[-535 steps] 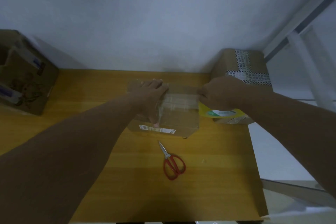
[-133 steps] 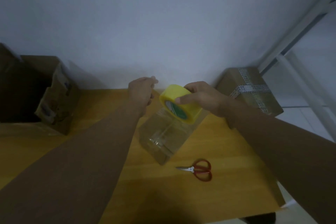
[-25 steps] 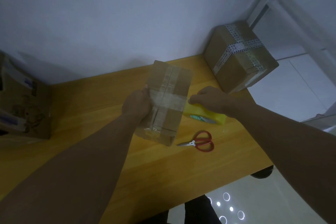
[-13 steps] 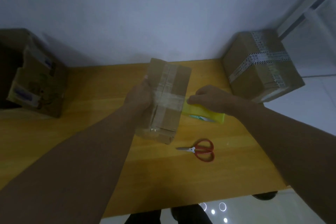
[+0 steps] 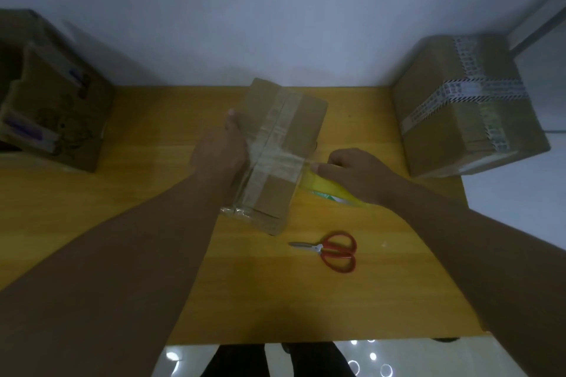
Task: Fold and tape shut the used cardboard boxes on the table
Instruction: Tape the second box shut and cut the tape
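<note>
Now left hand (image 5: 220, 150) grips box (image 5: 303, 119), right hand (image 5: 352, 171) tape (image 5: 325, 188).

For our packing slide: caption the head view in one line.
Sealing up: left hand grips the small box, right hand holds the yellow tape roll beside it.

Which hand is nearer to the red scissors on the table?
Right. The right hand grips the yellow tape roll just beyond the scissors, while the left hand holds the left side of the small cardboard box, farther from them.
</note>
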